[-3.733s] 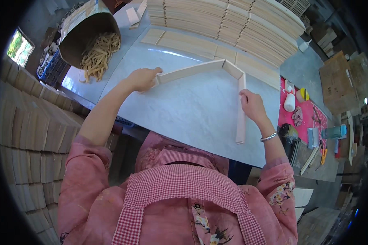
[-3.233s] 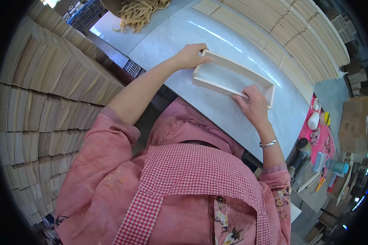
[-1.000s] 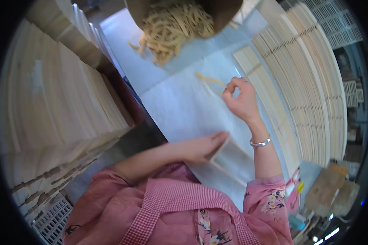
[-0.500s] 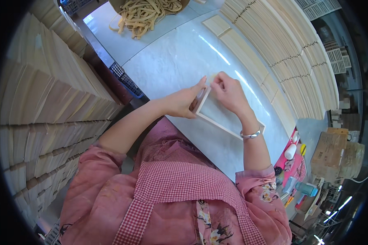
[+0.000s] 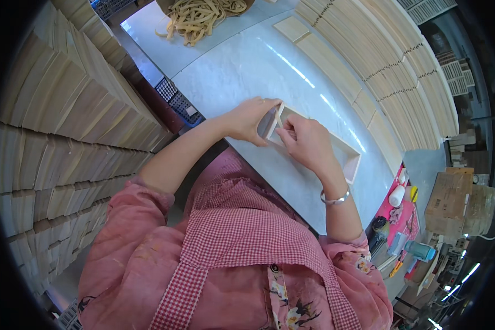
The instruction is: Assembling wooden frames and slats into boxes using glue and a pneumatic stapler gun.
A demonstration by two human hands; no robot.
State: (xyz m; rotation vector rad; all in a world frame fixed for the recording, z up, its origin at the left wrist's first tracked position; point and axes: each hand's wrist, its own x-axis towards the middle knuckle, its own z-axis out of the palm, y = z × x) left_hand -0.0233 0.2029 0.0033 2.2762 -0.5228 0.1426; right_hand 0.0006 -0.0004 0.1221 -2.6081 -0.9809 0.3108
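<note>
A long, narrow rectangular frame (image 5: pixel 353 168) of pale bare wood is held over the near part of the table, slanting from my left hand toward the lower right. My left hand (image 5: pixel 246 122) grips its left end, thumb and fingers spread round the short side. My right hand (image 5: pixel 309 142) is closed, its fingertips pinched just inside that same end. Whatever the pinch holds is too hidden to name. A bracelet sits on my right wrist. The frame's middle stretch is partly covered by my right hand.
Rows of thin wooden slats (image 5: pixel 363 44) line the table's (image 5: pixel 231 71) far right side, with flat boards (image 5: pixel 327 63) before them. A heap of pale strips (image 5: pixel 203 19) lies at the back. Tall wood stacks (image 5: pixel 66 126) stand left; a white bottle (image 5: pixel 397 195) and tools lie right.
My right hand has come nearer, from the frame's far corner to inside its left end. The frame has tilted, showing more of its inner walls. My left hand has shifted slightly away from me.
</note>
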